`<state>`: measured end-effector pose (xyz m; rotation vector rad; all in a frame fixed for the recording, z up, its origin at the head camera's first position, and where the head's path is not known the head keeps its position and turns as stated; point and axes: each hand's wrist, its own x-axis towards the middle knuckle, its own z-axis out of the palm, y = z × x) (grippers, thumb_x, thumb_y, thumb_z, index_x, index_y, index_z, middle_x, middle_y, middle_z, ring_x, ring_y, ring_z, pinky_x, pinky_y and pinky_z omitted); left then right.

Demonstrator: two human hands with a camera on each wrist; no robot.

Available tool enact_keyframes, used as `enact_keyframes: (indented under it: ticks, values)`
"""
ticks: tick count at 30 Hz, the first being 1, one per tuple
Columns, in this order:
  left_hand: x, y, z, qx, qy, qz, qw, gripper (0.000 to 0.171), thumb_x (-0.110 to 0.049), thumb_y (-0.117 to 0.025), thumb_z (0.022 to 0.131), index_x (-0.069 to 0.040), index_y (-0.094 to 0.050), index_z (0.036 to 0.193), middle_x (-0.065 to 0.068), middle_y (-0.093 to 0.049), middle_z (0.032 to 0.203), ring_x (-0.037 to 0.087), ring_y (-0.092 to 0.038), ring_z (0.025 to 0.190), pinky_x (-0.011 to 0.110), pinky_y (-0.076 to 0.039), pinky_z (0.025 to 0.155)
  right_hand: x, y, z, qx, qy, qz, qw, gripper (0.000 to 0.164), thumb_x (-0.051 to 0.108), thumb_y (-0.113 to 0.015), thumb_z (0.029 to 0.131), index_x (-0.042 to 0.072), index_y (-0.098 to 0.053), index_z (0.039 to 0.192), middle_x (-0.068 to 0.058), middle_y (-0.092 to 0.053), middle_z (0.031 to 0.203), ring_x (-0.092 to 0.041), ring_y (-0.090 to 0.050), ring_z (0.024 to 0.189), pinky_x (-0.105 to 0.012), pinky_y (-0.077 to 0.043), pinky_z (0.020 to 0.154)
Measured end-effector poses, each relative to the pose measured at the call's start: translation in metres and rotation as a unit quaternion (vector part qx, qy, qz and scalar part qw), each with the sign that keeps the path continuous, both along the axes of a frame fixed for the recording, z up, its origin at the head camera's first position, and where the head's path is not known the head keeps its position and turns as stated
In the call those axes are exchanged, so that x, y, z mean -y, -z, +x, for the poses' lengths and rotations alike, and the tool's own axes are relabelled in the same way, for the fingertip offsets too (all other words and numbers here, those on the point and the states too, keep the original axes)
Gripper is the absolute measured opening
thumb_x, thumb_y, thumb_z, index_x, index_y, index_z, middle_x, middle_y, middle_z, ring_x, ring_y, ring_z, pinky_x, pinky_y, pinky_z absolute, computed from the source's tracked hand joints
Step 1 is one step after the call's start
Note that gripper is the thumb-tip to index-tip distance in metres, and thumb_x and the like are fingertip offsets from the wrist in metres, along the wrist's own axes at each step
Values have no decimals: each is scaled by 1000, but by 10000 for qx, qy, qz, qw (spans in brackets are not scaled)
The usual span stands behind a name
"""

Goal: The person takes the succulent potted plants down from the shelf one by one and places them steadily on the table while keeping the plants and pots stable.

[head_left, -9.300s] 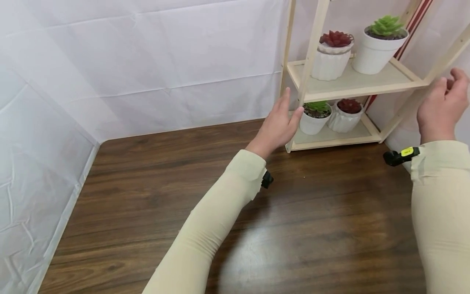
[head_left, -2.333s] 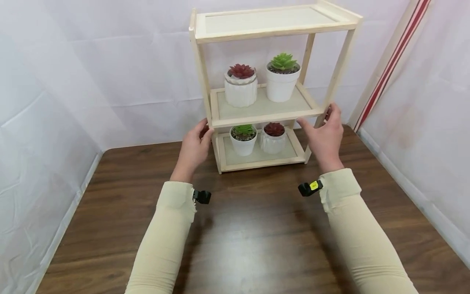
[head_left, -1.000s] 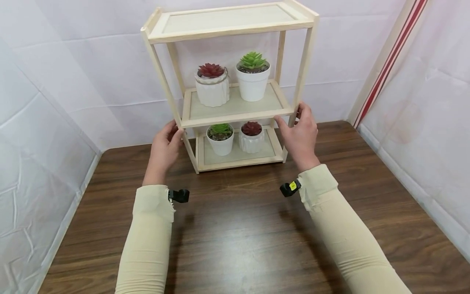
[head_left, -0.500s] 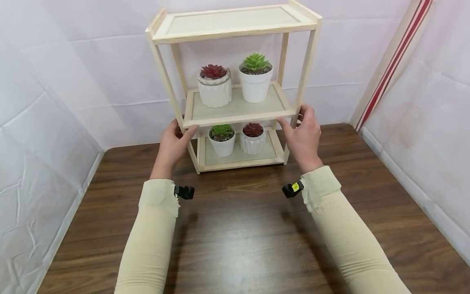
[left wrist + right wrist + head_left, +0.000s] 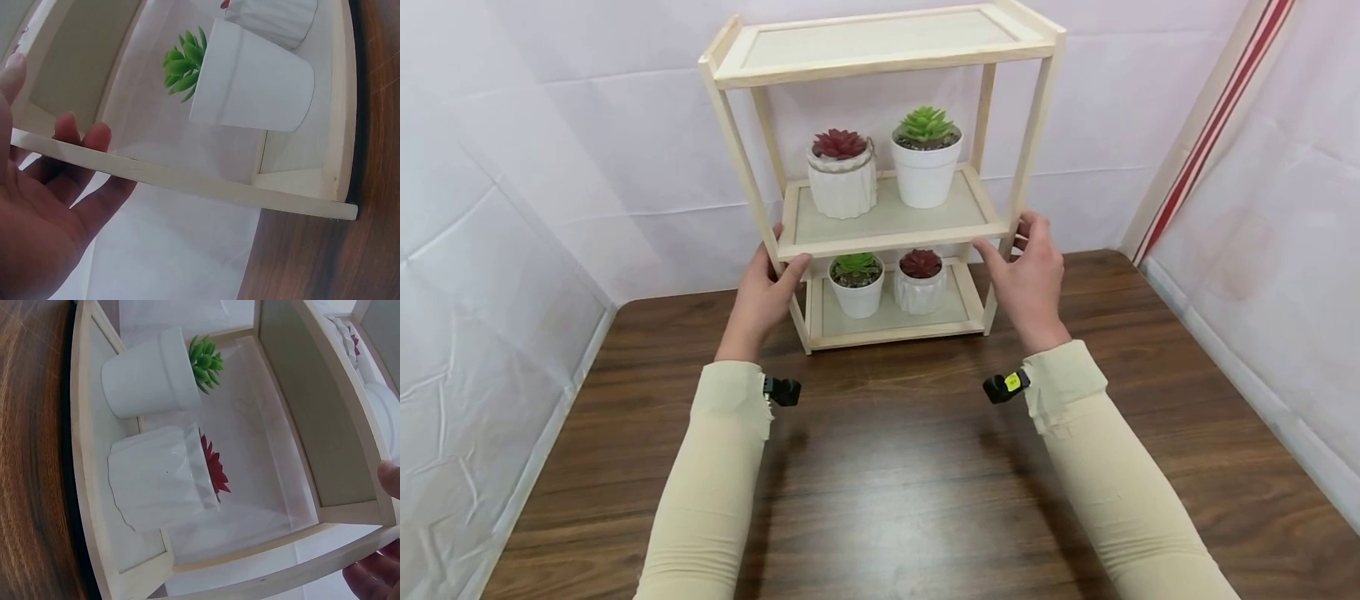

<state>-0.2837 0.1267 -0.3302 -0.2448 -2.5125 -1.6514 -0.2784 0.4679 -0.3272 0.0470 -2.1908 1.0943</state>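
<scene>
A three-tier pale wooden shelf stands on the brown table, gripped at both sides. My left hand holds its left post just below middle-tier height, thumb at the front rail; the left wrist view shows fingertips curled past the post. On the right post is my right hand, thumb at the rail's end and fingers behind. The middle tier carries a red succulent in a ribbed white pot and a green one in a smooth white pot. Below sit a smaller green succulent pot and a red one.
White cloth walls enclose the table at the back and sides. A red-striped band runs down the back right corner. The shelf's top tier bears nothing.
Earlier both hands were off the shelf, which stood farther right by the striped corner. Gripped by both hands, it has shifted left. Lately my left hand has moved its thumb onto the front.
</scene>
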Motion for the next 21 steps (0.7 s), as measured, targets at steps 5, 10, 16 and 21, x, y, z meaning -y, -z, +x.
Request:
enact_keyframes:
  ticks: [5, 10, 16, 21]
  values:
    - [0, 2, 0, -56, 51, -41, 10000, 82, -62, -53, 90, -34, -12, 155, 18, -56, 126, 34, -60, 108, 44, -52, 93, -3, 3, 2, 32, -87, -17, 10000, 67, 38, -75, 84, 10, -46, 137, -15, -61, 126, -29, -64, 109, -41, -56, 86]
    - [0, 3, 0, -46, 18, -57, 10000, 81, -61, -52, 91, -34, -11, 156, 19, -57, 122, 35, -60, 106, 44, -52, 94, -3, 3, 5, 22, -141, 81, 9999, 68, 35, -76, 84, 12, -45, 141, -15, -60, 129, -30, -64, 110, -42, -56, 87]
    - [1, 2, 1, -8, -16, -80, 10000, 82, -63, -52, 90, -35, -11, 155, 17, -57, 122, 28, -61, 103, 43, -52, 93, 0, -3, 12, -163, 27, 340, 9993, 73, 34, -77, 84, 9, -44, 145, -17, -59, 129, -30, -61, 117, -46, -50, 95]
    - [1, 2, 1, 14, -8, -70, 10000, 82, -63, -52, 89, -37, -11, 155, 18, -57, 121, 30, -61, 108, 44, -52, 94, 4, -10, 19, -273, 164, 418, 9986, 79, 34, -77, 84, 5, -40, 147, -19, -58, 132, -31, -57, 122, -50, -43, 103]
